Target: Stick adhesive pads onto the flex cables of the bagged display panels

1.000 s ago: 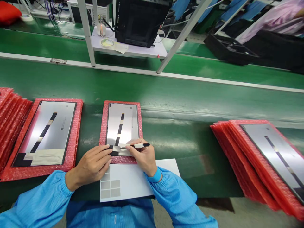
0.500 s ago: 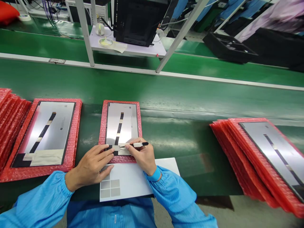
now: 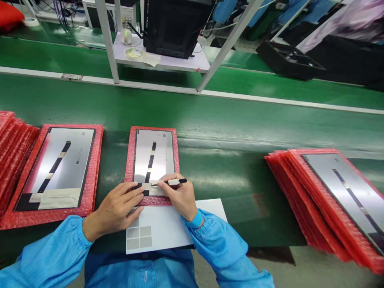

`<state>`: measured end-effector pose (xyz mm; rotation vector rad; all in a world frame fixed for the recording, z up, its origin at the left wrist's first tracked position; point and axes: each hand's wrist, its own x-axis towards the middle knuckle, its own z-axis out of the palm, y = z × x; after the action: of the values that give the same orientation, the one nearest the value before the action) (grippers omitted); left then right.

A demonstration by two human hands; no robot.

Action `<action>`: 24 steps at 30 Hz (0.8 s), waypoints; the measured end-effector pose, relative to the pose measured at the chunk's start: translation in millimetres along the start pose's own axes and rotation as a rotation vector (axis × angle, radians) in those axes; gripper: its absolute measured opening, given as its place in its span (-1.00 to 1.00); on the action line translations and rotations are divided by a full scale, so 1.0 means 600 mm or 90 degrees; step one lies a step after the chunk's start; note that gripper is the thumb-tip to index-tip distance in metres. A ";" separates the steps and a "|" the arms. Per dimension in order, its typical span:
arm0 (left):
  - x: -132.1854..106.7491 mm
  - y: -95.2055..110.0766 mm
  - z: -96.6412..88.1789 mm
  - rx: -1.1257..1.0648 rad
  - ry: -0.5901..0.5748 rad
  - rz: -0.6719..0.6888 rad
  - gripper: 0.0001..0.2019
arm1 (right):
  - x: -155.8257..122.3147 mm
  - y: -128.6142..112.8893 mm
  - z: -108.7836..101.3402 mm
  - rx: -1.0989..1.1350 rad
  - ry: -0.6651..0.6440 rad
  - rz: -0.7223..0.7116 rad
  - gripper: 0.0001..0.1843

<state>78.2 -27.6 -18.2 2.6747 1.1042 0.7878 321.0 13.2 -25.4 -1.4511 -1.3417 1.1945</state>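
Observation:
A silver display panel [image 3: 160, 160] with a dark ribbon strip lies on a red bubble-wrap pouch [image 3: 130, 160] in front of me. My left hand [image 3: 122, 204] is open, its fingertips resting on the panel's lower left corner beside a pale grey tape strip [image 3: 147, 186]. Between the thumb and fingers of my right hand [image 3: 181, 196] is a slim white-and-black pen-like tool [image 3: 177, 182]. Its thin dark tip points left at the tape strip; whether it touches cannot be made out. Below my hands, a white sheet [image 3: 168, 228] carries several grey squares.
At left, another panel [image 3: 67, 160] lies on red wrap beside a stack of red pouches [image 3: 15, 156]. More red pouches [image 3: 288, 180] are piled at right, topped by a panel [image 3: 348, 176]. Behind, white posts [image 3: 108, 40] hold a shelf [image 3: 168, 64] with a black monitor [image 3: 177, 28].
My right hand and the pen-like tool have shifted very slightly to the left. The left hand and the panel look the same.

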 end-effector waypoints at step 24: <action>0.003 0.004 -0.008 0.015 -0.074 0.015 -0.58 | 0.004 0.013 0.002 0.009 -0.012 0.009 -0.72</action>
<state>78.5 -28.5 -12.8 2.7188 1.0629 0.6165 321.7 14.6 -33.2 -1.4441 -1.3348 1.2277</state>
